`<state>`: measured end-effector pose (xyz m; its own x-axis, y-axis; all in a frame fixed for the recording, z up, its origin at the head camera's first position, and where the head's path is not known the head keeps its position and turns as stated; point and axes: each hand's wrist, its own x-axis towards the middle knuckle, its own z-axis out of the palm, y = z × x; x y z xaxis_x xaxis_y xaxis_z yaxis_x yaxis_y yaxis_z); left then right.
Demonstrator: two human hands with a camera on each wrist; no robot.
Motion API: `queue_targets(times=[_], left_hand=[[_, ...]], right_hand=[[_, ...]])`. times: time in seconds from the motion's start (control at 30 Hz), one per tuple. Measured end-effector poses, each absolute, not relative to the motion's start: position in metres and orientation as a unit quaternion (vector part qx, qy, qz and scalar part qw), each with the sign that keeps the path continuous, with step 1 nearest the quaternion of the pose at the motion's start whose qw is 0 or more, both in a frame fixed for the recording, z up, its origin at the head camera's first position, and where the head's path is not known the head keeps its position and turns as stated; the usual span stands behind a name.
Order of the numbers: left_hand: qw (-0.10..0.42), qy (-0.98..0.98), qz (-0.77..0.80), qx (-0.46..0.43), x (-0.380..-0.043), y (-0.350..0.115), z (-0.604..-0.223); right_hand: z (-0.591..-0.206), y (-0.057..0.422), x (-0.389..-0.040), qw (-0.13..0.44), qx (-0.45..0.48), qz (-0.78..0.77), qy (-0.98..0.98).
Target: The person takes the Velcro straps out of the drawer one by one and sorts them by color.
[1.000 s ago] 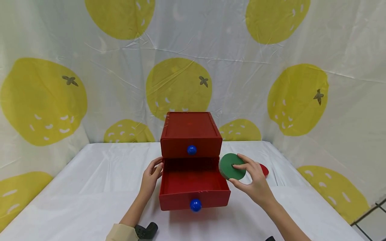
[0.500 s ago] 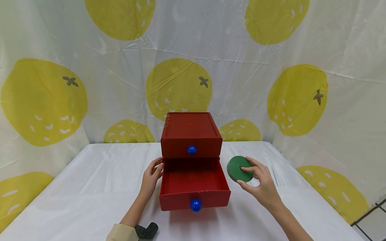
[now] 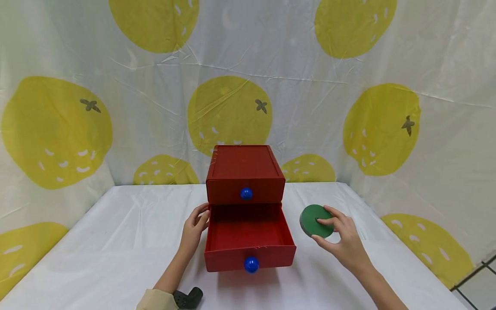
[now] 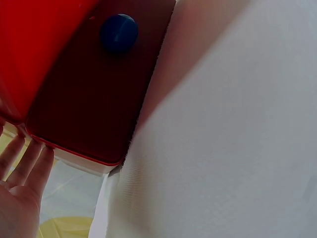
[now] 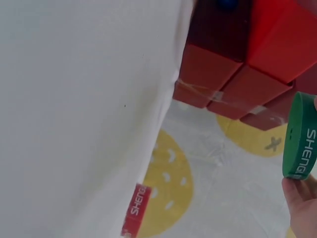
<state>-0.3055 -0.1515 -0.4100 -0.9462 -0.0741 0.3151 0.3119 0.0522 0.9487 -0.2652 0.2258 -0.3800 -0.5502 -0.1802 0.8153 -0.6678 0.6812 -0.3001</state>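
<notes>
My right hand (image 3: 346, 243) pinches a green round disc (image 3: 310, 218) by its edge, to the right of a red drawer cabinet (image 3: 245, 161). One fingertip lies at the small hole in the disc's middle. White lettering runs around the disc's rim (image 5: 305, 144) in the right wrist view. The cabinet's lower drawer (image 3: 226, 259) stands pulled out, its red floor showing; the upper drawer (image 3: 224, 192) is closed. Each drawer has a blue round knob. My left hand (image 3: 193, 228) rests at the cabinet's left side, and its extended fingertips touch the red side in the left wrist view.
A red piece (image 5: 136, 210) with similar lettering lies on the white-covered table (image 3: 116, 241); my right hand hides it in the head view. A curtain with yellow fruit (image 3: 230, 112) hangs behind. A black device (image 3: 189, 298) sits at my left wrist.
My right hand has moved to the right and slightly down with the green disc, away from the open drawer, and now covers the red piece. My left hand has stayed put.
</notes>
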Motion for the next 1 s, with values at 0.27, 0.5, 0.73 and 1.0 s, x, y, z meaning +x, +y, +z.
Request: queue_targets(times=[0.27, 0.5, 0.73, 1.0], left_hand=[[0.147, -0.712, -0.681, -0.082, -0.308, -0.152, -0.412], [0.15, -0.706, -0.686, -0.087, -0.309, -0.151, -0.413], [0.151, -0.706, -0.687, -0.083, -0.308, -0.151, -0.413], [0.147, -0.707, -0.686, -0.083, -0.307, -0.151, -0.411]], right_hand=[[-0.382, 0.236, -0.265, 0.399, 0.25, 0.279, -0.837], [-0.386, 0.247, -0.266, 0.396, 0.236, 0.267, -0.846], [-0.389, 0.26, -0.267, 0.392, 0.22, 0.276, -0.85], [-0.394, 0.275, -0.267, 0.382, 0.184, 0.286, -0.859]])
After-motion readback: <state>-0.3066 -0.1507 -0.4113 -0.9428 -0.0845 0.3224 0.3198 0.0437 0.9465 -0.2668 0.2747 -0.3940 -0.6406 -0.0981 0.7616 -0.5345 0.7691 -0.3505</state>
